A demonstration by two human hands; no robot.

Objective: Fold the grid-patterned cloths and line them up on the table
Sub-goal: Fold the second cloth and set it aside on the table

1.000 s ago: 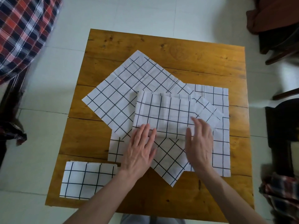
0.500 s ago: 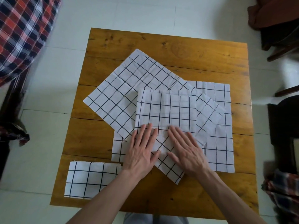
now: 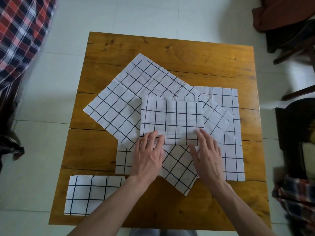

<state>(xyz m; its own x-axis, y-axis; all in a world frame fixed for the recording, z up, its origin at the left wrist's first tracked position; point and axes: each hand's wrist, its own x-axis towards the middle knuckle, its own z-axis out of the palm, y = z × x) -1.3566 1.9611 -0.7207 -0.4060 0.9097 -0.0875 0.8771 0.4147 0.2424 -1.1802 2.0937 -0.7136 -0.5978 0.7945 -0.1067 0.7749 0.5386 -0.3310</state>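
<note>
Upper left of the frame: red, navy and white plaid fabric (image 3: 22, 34), soft and draped, over pale floor tiles (image 3: 136, 12).

Lower left of the wooden table (image 3: 170, 48): one folded cloth (image 3: 92, 195), white woven fabric with a black grid, a flat rectangle lying square to the table's near edge. The table is a squarish top of honey-coloured planks with knots and dark seams.

Centre left: a diagonal open cloth (image 3: 129, 99), same grid, lightly creased, lying as a tilted square with one corner toward the frame's top.

Centre: a partly folded cloth (image 3: 172, 116), a layered rectangle on top of the pile, its near edge under both hands. The left hand (image 3: 146, 159) lies palm down, fingers spread and flat on that edge, closed around nothing. The right hand (image 3: 208, 157) lies the same way, fingers extended and pressing the near right corner.

Centre right: a flat square cloth (image 3: 231, 133), lowest in the pile, straight to the table.

Right edge: dark wooden chair (image 3: 293, 53) parts; blurred plaid fabric (image 3: 296, 198) at lower right.
</note>
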